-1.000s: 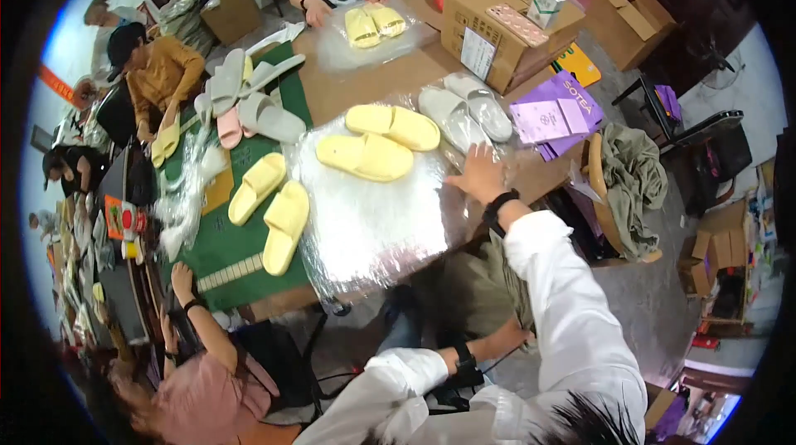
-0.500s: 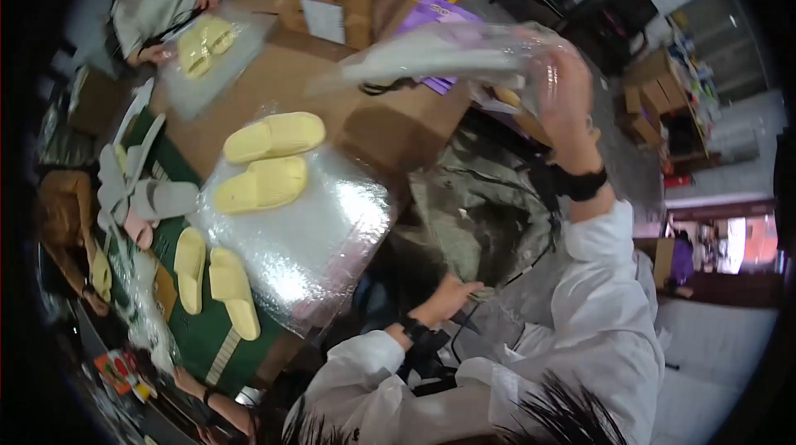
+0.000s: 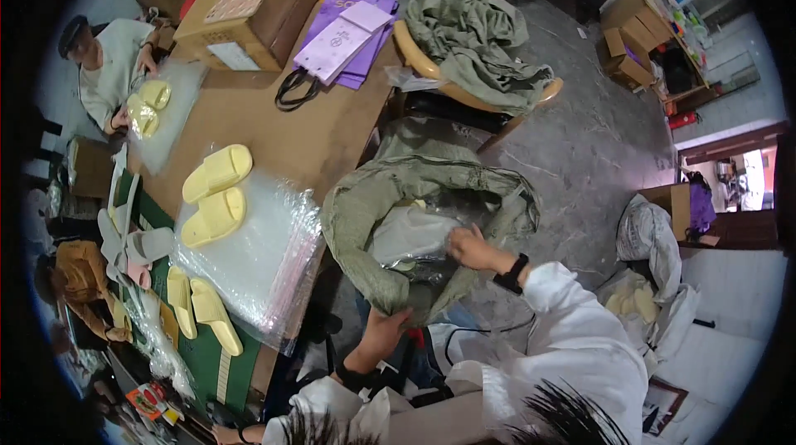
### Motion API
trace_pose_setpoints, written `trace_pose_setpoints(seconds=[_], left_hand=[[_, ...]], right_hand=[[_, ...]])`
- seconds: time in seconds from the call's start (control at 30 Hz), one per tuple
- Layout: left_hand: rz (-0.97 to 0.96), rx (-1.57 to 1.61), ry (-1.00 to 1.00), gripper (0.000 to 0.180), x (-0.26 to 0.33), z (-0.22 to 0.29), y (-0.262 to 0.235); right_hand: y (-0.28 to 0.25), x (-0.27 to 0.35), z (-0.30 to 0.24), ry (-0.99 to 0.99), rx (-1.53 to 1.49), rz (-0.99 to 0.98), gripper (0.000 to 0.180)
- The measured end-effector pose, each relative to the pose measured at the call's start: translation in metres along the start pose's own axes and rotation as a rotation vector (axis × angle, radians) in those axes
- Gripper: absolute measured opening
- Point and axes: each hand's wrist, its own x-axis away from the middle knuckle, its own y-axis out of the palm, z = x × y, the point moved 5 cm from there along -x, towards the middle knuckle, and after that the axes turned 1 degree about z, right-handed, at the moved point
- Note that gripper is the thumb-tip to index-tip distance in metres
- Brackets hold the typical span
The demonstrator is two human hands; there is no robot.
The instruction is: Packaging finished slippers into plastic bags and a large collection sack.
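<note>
A green woven sack (image 3: pixel 362 267) stands with its mouth gaping beside the table, its rim rolled outward. My left hand (image 3: pixel 385 335) is closed on the near edge of that rim. Inside the mouth, my right hand (image 3: pixel 474 249) is closed at the edge of a clear plastic bag (image 3: pixel 419 233) with something whitish in it; the exact contents cannot be made out. More shiny plastic shows around it. Left of the sack, a yellow pair of slippers (image 3: pixel 217 174) lies on a stack of clear plastic bags (image 3: pixel 274 254).
More yellow slippers (image 3: pixel 214 316) and grey ones (image 3: pixel 151 244) lie on a green mat (image 3: pixel 228 380). A cardboard box (image 3: pixel 278 14) and purple bags (image 3: pixel 344 38) sit farther back. Green fabric drapes a wooden-armed chair (image 3: pixel 423 63). Co-workers (image 3: pixel 116 63) sit along the table's far left.
My right hand has come down from above the table's edge into the sack with the plastic bag. My left hand has moved slightly left and down, and the view has shifted.
</note>
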Motion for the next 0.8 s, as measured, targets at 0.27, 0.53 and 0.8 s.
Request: trace_pose_setpoints(seconds=[0.27,0.53,0.8], left_hand=[[0.159,-0.073,0.039,0.053,0.018,-0.013,0.022],[0.279,0.094,0.083,0.064,0.064,0.012,0.047],[0.186,-0.460,0.069,0.045,0.092,0.005,0.068]], right_hand=[[-0.085,-0.050,0.136,0.479,0.544,0.527,0.078],[-0.147,-0.091,0.119,0.045,-0.094,0.269,0.030],[-0.368,-0.096,-0.021,-0.409,-0.275,0.818,0.022]])
